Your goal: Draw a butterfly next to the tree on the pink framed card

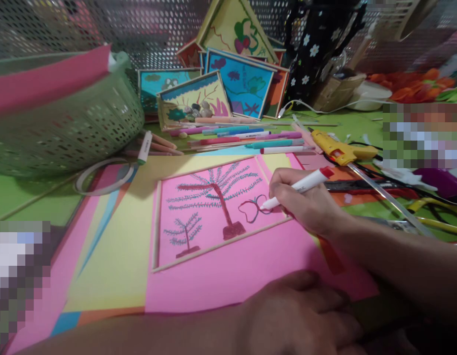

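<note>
My right hand [306, 204] is closed around a white marker [297, 187] with a red end. The marker's tip meets a butterfly-like outline [248, 211] on a pink drawing [191, 197] edged with thin wooden sticks. A large brown-trunked tree [224, 207] with green leafy branches and a smaller tree [187, 234] are also drawn there. Beneath it lie larger pink, yellow and blue paper sheets [113, 236]. Across the near edge of the paper, my left hand [298, 315] rests palm down with its fingers apart, holding nothing.
Several markers [247, 140] lie behind the drawing. A yellow glue gun [337, 148] with cables is at right. A green basket [65, 118] and a tape roll [104, 176] are at left. Framed pictures [239, 81] and a black flowered jug [313, 54] stand behind.
</note>
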`<state>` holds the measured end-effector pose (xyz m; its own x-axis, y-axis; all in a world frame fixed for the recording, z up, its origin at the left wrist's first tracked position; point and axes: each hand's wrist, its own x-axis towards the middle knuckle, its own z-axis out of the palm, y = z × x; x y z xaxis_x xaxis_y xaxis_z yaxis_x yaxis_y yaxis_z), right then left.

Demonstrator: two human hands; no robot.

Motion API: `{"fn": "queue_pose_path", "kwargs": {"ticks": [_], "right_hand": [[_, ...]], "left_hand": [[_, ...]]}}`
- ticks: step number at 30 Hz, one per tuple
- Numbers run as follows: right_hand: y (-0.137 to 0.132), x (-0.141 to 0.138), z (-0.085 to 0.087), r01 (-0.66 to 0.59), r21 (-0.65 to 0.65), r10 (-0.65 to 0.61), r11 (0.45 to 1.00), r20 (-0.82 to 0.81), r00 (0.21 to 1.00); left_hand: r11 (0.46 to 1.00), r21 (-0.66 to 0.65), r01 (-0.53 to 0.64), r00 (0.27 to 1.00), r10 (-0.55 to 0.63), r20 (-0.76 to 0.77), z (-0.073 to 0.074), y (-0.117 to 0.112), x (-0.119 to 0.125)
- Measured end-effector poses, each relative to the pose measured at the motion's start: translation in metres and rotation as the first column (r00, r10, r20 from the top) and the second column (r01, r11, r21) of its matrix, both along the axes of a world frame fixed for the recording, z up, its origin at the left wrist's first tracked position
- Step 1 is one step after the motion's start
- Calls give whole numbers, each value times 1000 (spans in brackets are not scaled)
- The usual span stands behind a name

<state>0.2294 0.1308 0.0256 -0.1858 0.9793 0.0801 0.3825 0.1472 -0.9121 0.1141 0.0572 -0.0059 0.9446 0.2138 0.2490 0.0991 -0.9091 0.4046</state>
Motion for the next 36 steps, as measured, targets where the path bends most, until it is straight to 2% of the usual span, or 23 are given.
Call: {"fn": "queue_pose_path", "kwargs": {"ticks": [7,13,20,23,28,31,36], "right_hand": [[1,0,-2,4,27,-1,1000,-121,993],[2,-1,-1,7,27,-4,1000,-85,996],[1,0,0,14,-4,-14,1000,-43,999],[0,0,1,7,-23,-8,1000,-31,999],[-1,0,2,-12,-38,12,999,-14,1000],[-1,0,2,-22,-43,21,999,-14,1000],[-2,0,2,-29,-38,30,999,18,999]], "left_hand": [[999,28,46,999,-46,14,0,1,-4],[1000,5,23,1000,-23,-15,-2,0,-2],[999,40,3,997,-6,75,-10,-2,-5],[999,35,14,998,-16,63,-8,-1,-4],[999,-29,36,998,-37,-52,1,1,0],[998,-53,18,999,-20,-49,2,2,0],[999,-7,32,999,-32,-23,1,1,-2]]}}
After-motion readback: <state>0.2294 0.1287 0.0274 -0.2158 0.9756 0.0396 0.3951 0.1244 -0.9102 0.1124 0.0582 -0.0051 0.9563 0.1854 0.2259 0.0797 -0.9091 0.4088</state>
